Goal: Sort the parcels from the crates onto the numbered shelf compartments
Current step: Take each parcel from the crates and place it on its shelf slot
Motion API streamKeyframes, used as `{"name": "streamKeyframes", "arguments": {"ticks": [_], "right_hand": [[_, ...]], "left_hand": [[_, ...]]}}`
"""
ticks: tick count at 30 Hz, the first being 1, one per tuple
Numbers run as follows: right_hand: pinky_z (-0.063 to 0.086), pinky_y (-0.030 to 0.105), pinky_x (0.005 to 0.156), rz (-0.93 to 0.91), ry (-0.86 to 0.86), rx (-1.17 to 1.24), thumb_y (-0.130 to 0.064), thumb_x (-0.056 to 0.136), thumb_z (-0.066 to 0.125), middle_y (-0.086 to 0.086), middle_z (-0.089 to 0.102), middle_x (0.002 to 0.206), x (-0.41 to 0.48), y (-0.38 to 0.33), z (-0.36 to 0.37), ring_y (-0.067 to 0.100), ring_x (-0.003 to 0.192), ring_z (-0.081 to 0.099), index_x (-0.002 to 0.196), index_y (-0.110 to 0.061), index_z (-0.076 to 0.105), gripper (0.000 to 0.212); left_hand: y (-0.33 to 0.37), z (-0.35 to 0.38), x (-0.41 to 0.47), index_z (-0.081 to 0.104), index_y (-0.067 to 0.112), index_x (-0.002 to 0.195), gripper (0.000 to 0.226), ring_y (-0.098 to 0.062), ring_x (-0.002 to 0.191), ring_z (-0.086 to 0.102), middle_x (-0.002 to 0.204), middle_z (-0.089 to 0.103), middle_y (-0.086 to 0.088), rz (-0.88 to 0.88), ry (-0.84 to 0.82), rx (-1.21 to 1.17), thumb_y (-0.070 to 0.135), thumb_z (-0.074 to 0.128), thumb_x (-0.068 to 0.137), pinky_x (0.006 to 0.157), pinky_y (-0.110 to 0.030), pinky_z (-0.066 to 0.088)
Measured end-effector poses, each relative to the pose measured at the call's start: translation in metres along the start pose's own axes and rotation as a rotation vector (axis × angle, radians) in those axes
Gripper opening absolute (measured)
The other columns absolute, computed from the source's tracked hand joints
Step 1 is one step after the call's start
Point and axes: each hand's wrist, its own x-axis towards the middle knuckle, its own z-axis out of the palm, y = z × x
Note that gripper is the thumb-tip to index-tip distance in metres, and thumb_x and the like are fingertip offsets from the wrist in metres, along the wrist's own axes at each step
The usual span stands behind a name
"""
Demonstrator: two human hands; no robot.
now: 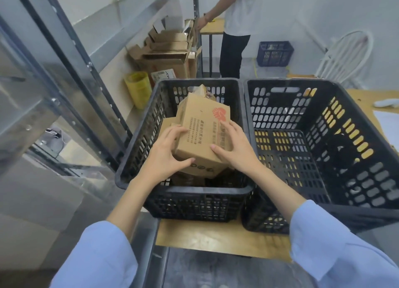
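A brown cardboard parcel (201,125) with a red fist print and dark text sits tilted in the left black crate (138,141), on top of other cardboard parcels. My left hand (167,151) grips its near left corner, thumb under the front edge and fingers curled over the top. My right hand (232,145) holds its right side, thumb on the top face. A second parcel (205,92) pokes up behind it. The right black crate (356,123) holds no parcels that I can see.
A metal shelf frame (71,71) runs along the left. Both crates stand on a wooden table (216,238). Behind are stacked open cartons (170,50), a yellow bin (138,89), a blue crate (275,53), a white chair (347,54) and a person (236,28) standing at a small table.
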Motion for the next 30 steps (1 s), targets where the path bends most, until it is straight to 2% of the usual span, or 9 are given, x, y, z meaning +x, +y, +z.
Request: {"name": "streamKeyframes", "arguments": {"ticks": [3, 6, 9, 12, 14, 17, 23, 27, 30], "right_hand": [[0.029, 0.043, 0.115, 0.050, -0.038, 0.090, -0.049, 0.089, 0.066, -0.002, 0.027, 0.160, -0.002, -0.005, 0.002, 0.015, 0.144, 0.030, 0.154, -0.030, 0.023, 0.081], [0.035, 0.045, 0.116, 0.060, -0.102, 0.227, -0.043, 0.089, 0.068, -0.007, 0.035, 0.156, -0.006, -0.014, 0.006, 0.009, 0.139, 0.037, 0.155, -0.029, 0.022, 0.082], [0.037, 0.045, 0.115, 0.051, -0.103, 0.266, -0.040, 0.089, 0.070, -0.016, 0.034, 0.153, -0.008, -0.022, 0.010, 0.006, 0.136, 0.039, 0.154, -0.029, 0.020, 0.083], [0.038, 0.044, 0.114, 0.061, -0.111, 0.287, -0.038, 0.087, 0.072, -0.030, 0.033, 0.139, -0.012, -0.027, 0.012, -0.001, 0.130, 0.038, 0.154, -0.032, 0.017, 0.087], [0.038, 0.044, 0.114, 0.051, -0.124, 0.288, -0.037, 0.086, 0.074, -0.034, 0.031, 0.136, -0.015, -0.029, 0.013, -0.003, 0.131, 0.035, 0.155, -0.033, 0.015, 0.091], [0.038, 0.045, 0.114, 0.036, -0.129, 0.305, -0.035, 0.085, 0.076, -0.026, 0.031, 0.146, -0.019, -0.032, 0.013, 0.001, 0.136, 0.033, 0.156, -0.031, 0.013, 0.095], [0.041, 0.007, 0.092, -0.015, -0.125, 0.289, -0.029, 0.080, 0.081, -0.044, 0.028, 0.131, -0.025, -0.033, 0.004, -0.030, 0.117, 0.032, 0.155, -0.030, 0.012, 0.102], [0.041, 0.028, 0.107, -0.082, -0.139, 0.317, -0.030, 0.076, 0.085, -0.027, 0.032, 0.147, -0.029, -0.040, -0.011, -0.011, 0.128, 0.036, 0.155, -0.029, 0.013, 0.107], [0.040, 0.034, 0.110, -0.149, -0.160, 0.340, -0.029, 0.073, 0.087, -0.014, 0.029, 0.155, -0.034, -0.042, -0.023, 0.000, 0.136, 0.034, 0.155, -0.029, 0.013, 0.110]], "left_hand": [[-0.007, -0.011, -0.004, 0.043, 0.036, 0.132, 0.074, -0.003, 0.123, 0.047, 0.138, 0.043, 0.013, -0.037, 0.034, -0.035, 0.032, 0.084, 0.071, 0.098, -0.037, 0.050], [-0.011, -0.021, -0.009, 0.041, 0.039, 0.131, 0.073, 0.006, 0.119, 0.046, 0.138, 0.046, 0.014, -0.073, 0.051, -0.059, 0.035, 0.083, 0.071, 0.092, -0.015, 0.047], [-0.013, -0.027, -0.014, 0.042, 0.038, 0.128, 0.070, 0.007, 0.118, 0.047, 0.135, 0.044, 0.028, -0.090, 0.060, -0.101, 0.033, 0.083, 0.072, 0.090, -0.024, 0.048], [-0.016, -0.031, -0.019, 0.043, 0.037, 0.127, 0.068, 0.017, 0.115, 0.045, 0.129, 0.039, 0.041, -0.082, 0.063, -0.139, 0.032, 0.083, 0.072, 0.084, -0.013, 0.046], [-0.016, -0.033, -0.021, 0.043, 0.036, 0.127, 0.067, 0.017, 0.115, 0.045, 0.133, 0.041, 0.035, -0.076, 0.068, -0.159, 0.032, 0.083, 0.072, 0.077, -0.004, 0.044], [-0.015, -0.034, -0.025, 0.044, 0.035, 0.127, 0.067, 0.014, 0.117, 0.046, 0.142, 0.041, 0.023, -0.074, 0.075, -0.163, 0.031, 0.083, 0.073, 0.083, -0.002, 0.041], [0.001, -0.033, -0.035, 0.046, 0.026, 0.126, 0.062, 0.013, 0.120, 0.045, 0.143, 0.042, 0.017, -0.076, 0.128, -0.186, 0.025, 0.083, 0.076, 0.087, 0.001, 0.037], [0.019, -0.033, -0.046, 0.044, 0.032, 0.129, 0.066, 0.009, 0.118, 0.048, 0.140, 0.046, 0.014, -0.113, 0.174, -0.194, 0.021, 0.083, 0.076, 0.082, -0.003, 0.044], [0.035, -0.030, -0.057, 0.038, 0.033, 0.140, 0.077, 0.003, 0.122, 0.048, 0.143, 0.042, 0.015, -0.155, 0.231, -0.183, 0.023, 0.082, 0.077, 0.085, -0.002, 0.043]]}}
